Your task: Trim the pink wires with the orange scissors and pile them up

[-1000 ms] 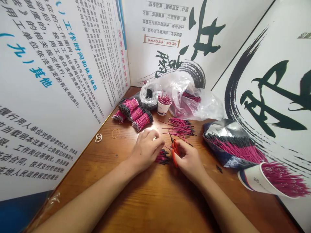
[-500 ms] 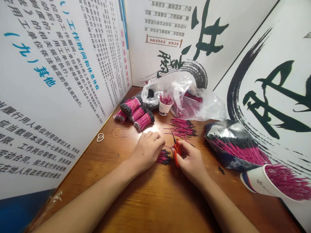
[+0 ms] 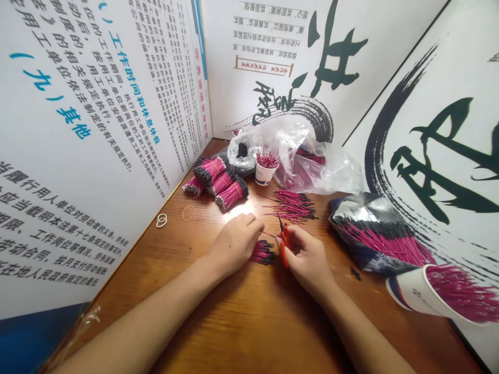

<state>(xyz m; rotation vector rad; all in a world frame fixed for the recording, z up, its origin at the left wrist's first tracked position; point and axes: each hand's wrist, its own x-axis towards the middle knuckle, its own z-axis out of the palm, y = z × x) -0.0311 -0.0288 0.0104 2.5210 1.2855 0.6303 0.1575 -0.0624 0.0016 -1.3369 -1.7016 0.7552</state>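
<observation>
My left hand rests on the wooden table with its fingers curled around a small bunch of pink wires with black ends. My right hand is closed on orange-handled cutters, whose dark tip points away from me, close to the bunch. A loose heap of the same pink wires lies just beyond both hands.
Tied wire bundles lie at the back left beside a paper cup of wires and clear plastic bags. A foil bag of wires and a tipped cup sit right. Rubber bands lie left. Printed boards wall the table.
Both hands stay in nearly the same spot; the view has shifted slightly, and the right hand with the cutters has edged a little closer to the bunch.
</observation>
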